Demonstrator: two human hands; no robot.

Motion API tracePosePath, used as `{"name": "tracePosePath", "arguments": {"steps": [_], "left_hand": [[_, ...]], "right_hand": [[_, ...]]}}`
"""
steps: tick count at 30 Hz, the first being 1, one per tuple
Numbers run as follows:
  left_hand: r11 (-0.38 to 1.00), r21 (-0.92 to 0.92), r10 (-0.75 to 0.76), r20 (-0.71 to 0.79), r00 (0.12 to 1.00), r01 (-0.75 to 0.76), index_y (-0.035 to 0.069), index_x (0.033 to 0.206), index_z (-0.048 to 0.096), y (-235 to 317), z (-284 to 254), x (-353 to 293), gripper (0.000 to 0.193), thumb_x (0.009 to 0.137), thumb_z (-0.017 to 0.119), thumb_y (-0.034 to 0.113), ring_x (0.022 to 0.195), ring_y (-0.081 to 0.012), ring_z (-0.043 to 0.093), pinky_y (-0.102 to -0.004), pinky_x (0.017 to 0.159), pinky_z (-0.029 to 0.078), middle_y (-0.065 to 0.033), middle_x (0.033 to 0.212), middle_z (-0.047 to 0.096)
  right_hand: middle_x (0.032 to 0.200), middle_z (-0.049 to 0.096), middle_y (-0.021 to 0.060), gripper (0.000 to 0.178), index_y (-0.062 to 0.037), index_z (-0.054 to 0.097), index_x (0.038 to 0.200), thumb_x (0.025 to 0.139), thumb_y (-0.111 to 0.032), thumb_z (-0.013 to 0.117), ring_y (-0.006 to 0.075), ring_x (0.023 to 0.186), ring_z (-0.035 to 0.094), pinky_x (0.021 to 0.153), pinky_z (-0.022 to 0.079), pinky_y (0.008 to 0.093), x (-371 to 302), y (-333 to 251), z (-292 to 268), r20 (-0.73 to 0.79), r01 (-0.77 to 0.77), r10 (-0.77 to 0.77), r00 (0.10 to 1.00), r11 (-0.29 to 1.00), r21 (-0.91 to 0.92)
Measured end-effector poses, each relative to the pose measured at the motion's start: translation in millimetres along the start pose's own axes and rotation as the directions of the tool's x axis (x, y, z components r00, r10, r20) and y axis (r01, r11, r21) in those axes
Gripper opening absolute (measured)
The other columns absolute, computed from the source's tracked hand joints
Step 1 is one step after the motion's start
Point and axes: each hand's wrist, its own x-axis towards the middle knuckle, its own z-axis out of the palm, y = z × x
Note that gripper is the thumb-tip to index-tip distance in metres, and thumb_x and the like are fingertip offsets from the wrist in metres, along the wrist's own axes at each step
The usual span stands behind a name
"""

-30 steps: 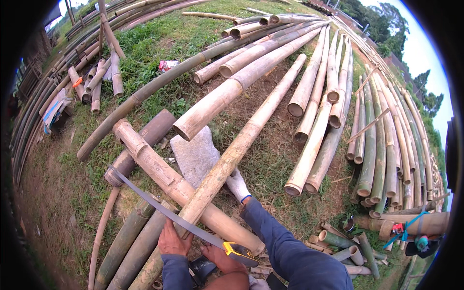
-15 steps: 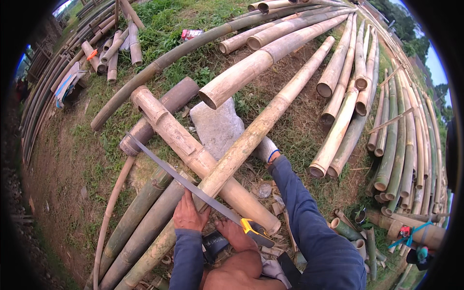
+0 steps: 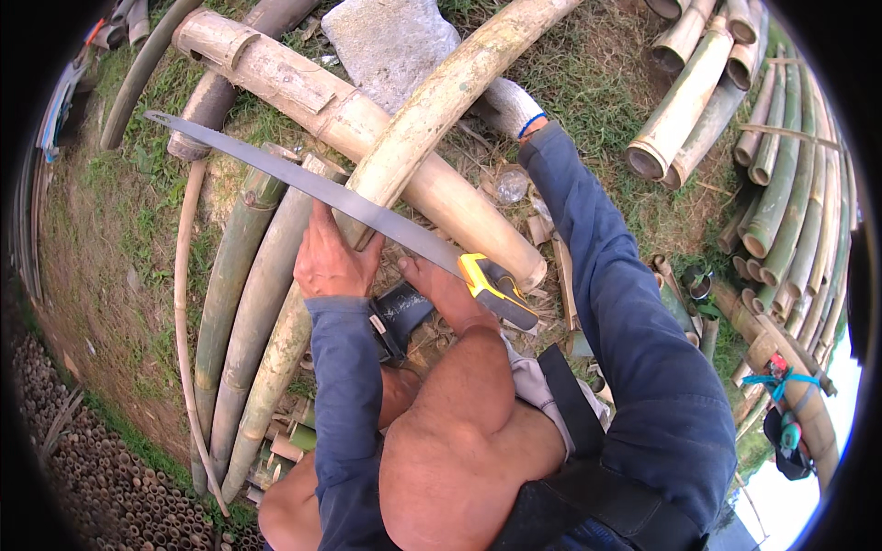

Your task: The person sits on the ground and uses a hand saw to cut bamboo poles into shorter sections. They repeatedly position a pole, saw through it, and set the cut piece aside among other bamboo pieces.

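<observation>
A long pale bamboo pole slants from upper right to lower left, crossing over a thicker bamboo log with a notch near its far end. My bare left hand wraps the pole, thumb on its right side. Against the pole's right underside, farther up, rests my right hand in a white glove, its fingers hidden behind the pole. A hand saw lies across the pole just above my left hand. No hand is on its yellow and black handle. My bare foot is beside the blade.
A pale stone block lies beyond the crossing poles. Green and grey bamboo poles lie at the left. Cut bamboo poles are stacked at the right. A black object lies by my foot, with wood scraps nearby.
My view has tilted downward, so poles, saw and hands appear higher and my legs show more. Both hands keep their places at the pole, and the saw still lies across it.
</observation>
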Motion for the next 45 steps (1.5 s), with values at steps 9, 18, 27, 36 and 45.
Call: {"name": "tracePosePath", "arguments": {"steps": [9, 18, 27, 36, 45], "left_hand": [[0.997, 0.076, 0.034, -0.057, 0.998, -0.030, 0.004, 0.150, 0.046, 3, 1, -2, 0.102, 0.067, 0.094, 0.037, 0.095, -0.0330, 0.069, -0.0424, 0.082, 0.057, -0.0123, 0.108, 0.068], [0.996, 0.069, 0.068, -0.100, 0.993, -0.061, 0.003, 0.144, 0.051, 1, 4, 0, 0.096, 0.066, 0.094, 0.037, 0.095, -0.0332, 0.069, -0.0421, 0.081, 0.057, -0.0124, 0.107, 0.068], [0.998, -0.014, 0.063, -0.081, 0.995, -0.064, 0.006, 0.157, 0.041, -3, 0, -2, 0.109, 0.066, 0.095, 0.034, 0.096, -0.0323, 0.070, -0.0405, 0.084, 0.058, -0.0116, 0.112, 0.070], [0.997, 0.049, 0.068, -0.057, 0.996, -0.065, 0.012, 0.159, 0.040, -5, 1, -1, 0.105, 0.072, 0.091, 0.039, 0.096, -0.0285, 0.070, -0.0405, 0.083, 0.058, -0.0087, 0.110, 0.069], [0.994, 0.083, 0.064, 0.045, 0.997, -0.067, 0.013, 0.158, 0.040, -4, -5, -2, 0.101, 0.074, 0.089, 0.039, 0.101, -0.0287, 0.069, -0.0401, 0.086, 0.059, -0.0091, 0.113, 0.067]], "right_hand": [[0.128, 0.068, 0.0078, 0.026, -0.0073, 0.063, 0.131, 0.110, -0.013, 0.049, 0.0198, 0.114, 0.065, 0.096, 0.056, 0.0393, 2, -4, 17, 0.218, -0.250, 0.325, 0.920, 0.061, 0.966], [0.128, 0.065, 0.0224, 0.046, -0.0079, 0.064, 0.130, 0.085, -0.011, 0.074, 0.0436, 0.119, 0.059, 0.103, 0.047, 0.0482, 32, 41, 88, -0.306, 0.188, 0.326, 0.894, 0.346, 0.919], [0.129, 0.068, 0.0059, 0.046, -0.0068, 0.060, 0.138, 0.098, -0.024, 0.074, 0.0221, 0.119, 0.062, 0.098, 0.054, 0.0428, -26, -23, 3, 0.042, -0.165, 0.540, 0.840, 0.181, 0.970], [0.134, 0.066, 0.0038, 0.059, -0.0076, 0.054, 0.146, 0.098, -0.034, 0.075, 0.0204, 0.116, 0.063, 0.097, 0.051, 0.0446, -215, -12, -62, 0.051, -0.259, 0.659, 0.750, 0.222, 0.940], [0.123, 0.058, 0.0129, 0.077, -0.0012, 0.052, 0.146, 0.083, -0.022, 0.090, 0.0211, 0.109, 0.057, 0.095, 0.049, 0.0359, -272, -108, 3, -0.403, -0.378, 0.356, 0.843, 0.925, 0.027]]}}
